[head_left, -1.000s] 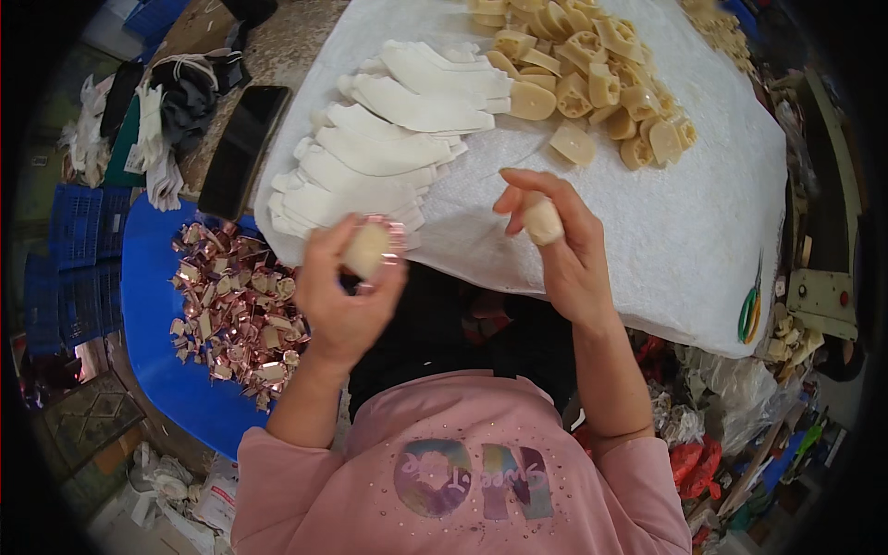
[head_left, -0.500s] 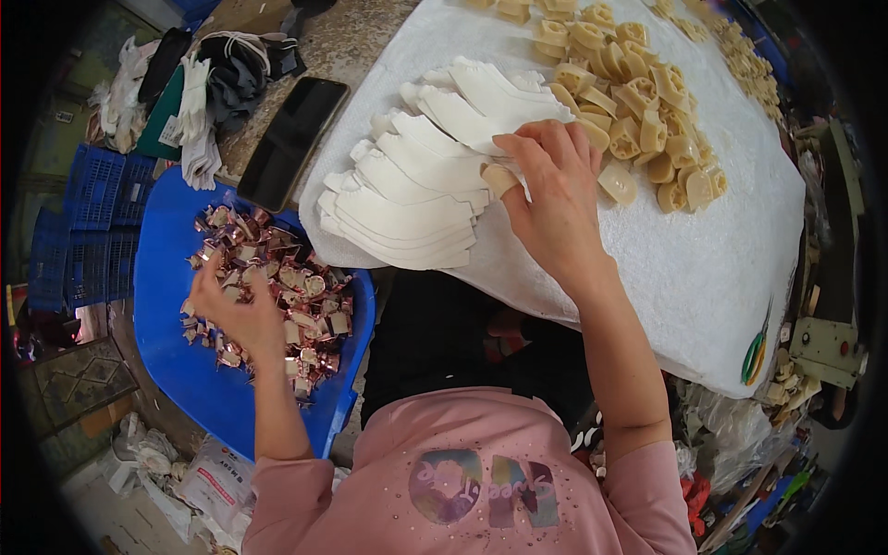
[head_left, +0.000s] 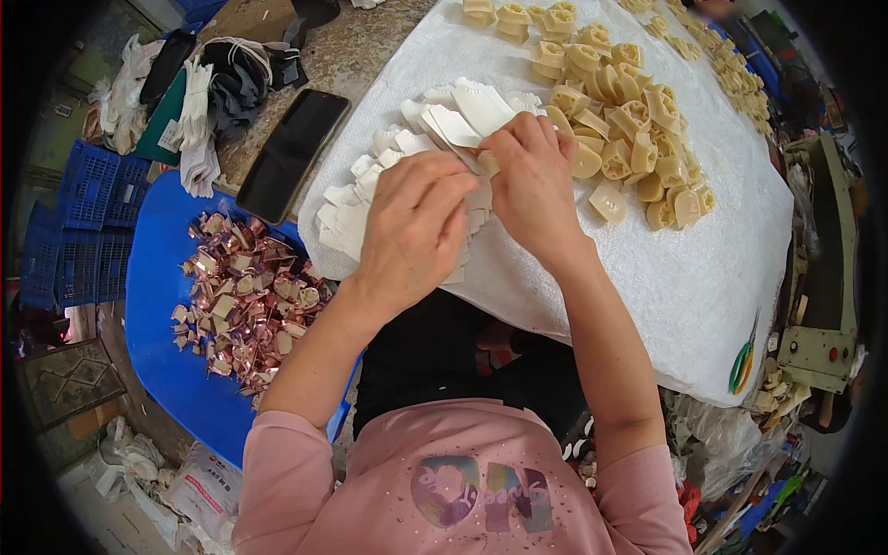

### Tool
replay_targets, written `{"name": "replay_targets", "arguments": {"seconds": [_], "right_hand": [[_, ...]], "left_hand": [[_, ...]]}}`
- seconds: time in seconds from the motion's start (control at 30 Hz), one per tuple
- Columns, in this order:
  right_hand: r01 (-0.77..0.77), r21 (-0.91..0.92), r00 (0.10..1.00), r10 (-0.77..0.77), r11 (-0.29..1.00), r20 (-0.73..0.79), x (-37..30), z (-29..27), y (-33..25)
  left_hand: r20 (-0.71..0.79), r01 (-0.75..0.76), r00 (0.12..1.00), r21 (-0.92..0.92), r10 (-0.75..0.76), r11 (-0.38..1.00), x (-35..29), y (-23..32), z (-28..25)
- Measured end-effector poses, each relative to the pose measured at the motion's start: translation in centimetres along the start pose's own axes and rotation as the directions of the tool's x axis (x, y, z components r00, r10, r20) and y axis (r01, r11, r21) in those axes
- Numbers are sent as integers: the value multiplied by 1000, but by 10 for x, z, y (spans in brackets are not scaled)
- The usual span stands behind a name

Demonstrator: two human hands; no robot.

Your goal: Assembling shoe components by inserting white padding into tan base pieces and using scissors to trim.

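The right hand (head_left: pixel 532 180) seems to pinch a white strip (head_left: pixel 451 127) by its right end; the pile (head_left: pixel 344 222) lies overlapped on the table (head_left: pixel 684 296), probably so ends catch easily. The left hand (head_left: pixel 412 227) curls over the pile's near side, its grip impossible to tell.

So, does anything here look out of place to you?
Mainly the black phone: an everyday thing in a work area, it lies slanted near the brown tabletop's edge, its lower end close by the blue tub. I can make out no clear spill or damage.
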State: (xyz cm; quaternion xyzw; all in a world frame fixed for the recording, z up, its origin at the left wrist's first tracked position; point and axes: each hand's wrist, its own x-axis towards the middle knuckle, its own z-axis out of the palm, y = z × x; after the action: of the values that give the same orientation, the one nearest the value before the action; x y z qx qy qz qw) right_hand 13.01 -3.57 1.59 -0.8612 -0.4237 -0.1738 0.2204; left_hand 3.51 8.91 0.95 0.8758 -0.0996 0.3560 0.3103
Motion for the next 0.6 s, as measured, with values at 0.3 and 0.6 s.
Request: {"name": "replay_targets", "arguments": {"seconds": [0.3, 0.6], "right_hand": [[-105, 235, 993, 116, 966, -33, -2, -3, 16], [108, 77, 951, -80, 991, -298, -51, -81, 18]], "left_hand": [[206, 20, 977, 160, -54, 987, 7, 1, 13], [225, 61, 973, -61, -46, 996, 13, 40, 8]]}}
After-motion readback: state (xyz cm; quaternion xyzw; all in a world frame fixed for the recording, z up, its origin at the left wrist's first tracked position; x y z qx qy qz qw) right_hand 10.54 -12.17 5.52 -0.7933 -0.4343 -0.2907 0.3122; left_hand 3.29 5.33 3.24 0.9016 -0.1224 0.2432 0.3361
